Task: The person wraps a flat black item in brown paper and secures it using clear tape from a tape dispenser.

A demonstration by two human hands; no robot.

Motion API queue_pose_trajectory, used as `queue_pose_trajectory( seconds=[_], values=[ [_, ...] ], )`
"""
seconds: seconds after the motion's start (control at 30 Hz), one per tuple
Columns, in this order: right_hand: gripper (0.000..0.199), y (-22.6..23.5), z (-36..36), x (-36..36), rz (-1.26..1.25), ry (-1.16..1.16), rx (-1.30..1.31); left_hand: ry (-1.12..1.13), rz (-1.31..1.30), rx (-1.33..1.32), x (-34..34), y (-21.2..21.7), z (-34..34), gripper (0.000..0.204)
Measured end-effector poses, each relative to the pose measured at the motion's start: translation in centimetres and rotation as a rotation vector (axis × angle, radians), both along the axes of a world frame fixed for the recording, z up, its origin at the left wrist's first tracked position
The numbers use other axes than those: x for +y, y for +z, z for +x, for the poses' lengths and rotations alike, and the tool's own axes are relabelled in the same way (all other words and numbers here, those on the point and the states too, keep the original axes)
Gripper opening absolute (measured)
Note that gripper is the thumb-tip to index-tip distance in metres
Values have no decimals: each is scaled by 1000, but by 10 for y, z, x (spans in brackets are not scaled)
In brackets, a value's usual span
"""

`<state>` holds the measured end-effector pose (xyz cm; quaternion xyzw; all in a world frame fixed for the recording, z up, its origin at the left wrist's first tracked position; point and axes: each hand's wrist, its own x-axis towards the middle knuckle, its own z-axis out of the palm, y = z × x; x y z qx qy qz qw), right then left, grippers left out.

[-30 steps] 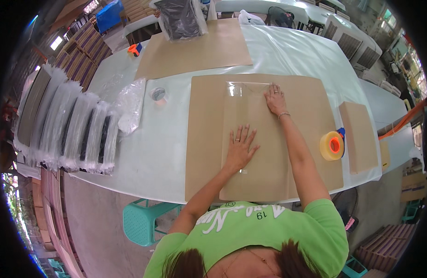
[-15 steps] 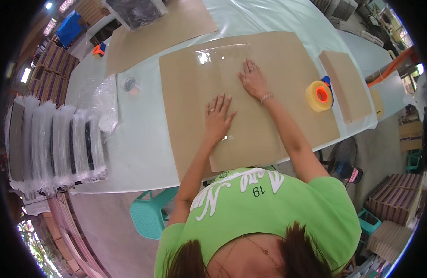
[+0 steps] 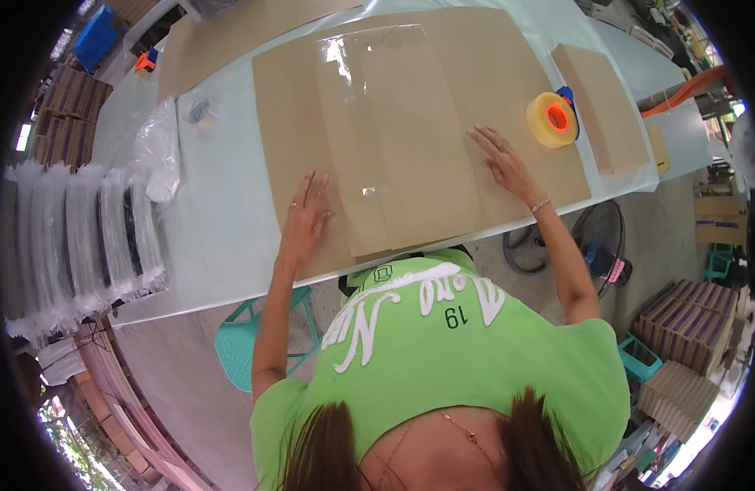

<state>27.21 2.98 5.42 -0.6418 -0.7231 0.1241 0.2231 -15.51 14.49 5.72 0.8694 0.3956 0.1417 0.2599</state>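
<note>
A large brown cardboard sheet [image 3: 287, 98] lies on the table before me. On it is a narrower folded cardboard piece [image 3: 422, 164], with a wide strip of clear tape [image 3: 353, 61] shining along its left part. My left hand [image 3: 306, 219] rests with fingers apart on the sheet, left of the folded piece. My right hand [image 3: 507, 168] is at the folded piece's right edge, fingers stretched out and nothing held. To its upper right a tape dispenser with a yellowish roll [image 3: 551, 120] stands on the sheet.
A long cardboard box [image 3: 602, 110] lies at the table's right end. Several plastic-wrapped panels [image 3: 87, 237] stand at the left, near crumpled clear plastic [image 3: 159, 155] and a tape roll [image 3: 199, 110]. Another dispenser [image 3: 146, 61] sits far left. Below are a green stool [image 3: 238, 348] and a fan [image 3: 598, 237].
Both hands have moved apart and nearer to me, off the middle of the folded cardboard piece to its left and right sides. The view has shifted slightly.
</note>
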Motion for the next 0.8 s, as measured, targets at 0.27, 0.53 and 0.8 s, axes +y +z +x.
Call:
queue_pose_trajectory(
  seconds=[0.27, 0.53, 0.8],
  values=[
    [103, 19, 15, 19, -106, 235, -308, -303, 166, 101, 29, 18, 4, 80],
    [118, 26, -1, 42, -165, 424, -428, -467, 218, 249, 36, 15, 18, 93],
    [111, 30, 2, 36, -257, 448, -304, -422, 171, 243, 33, 7, 13, 93]
  ],
)
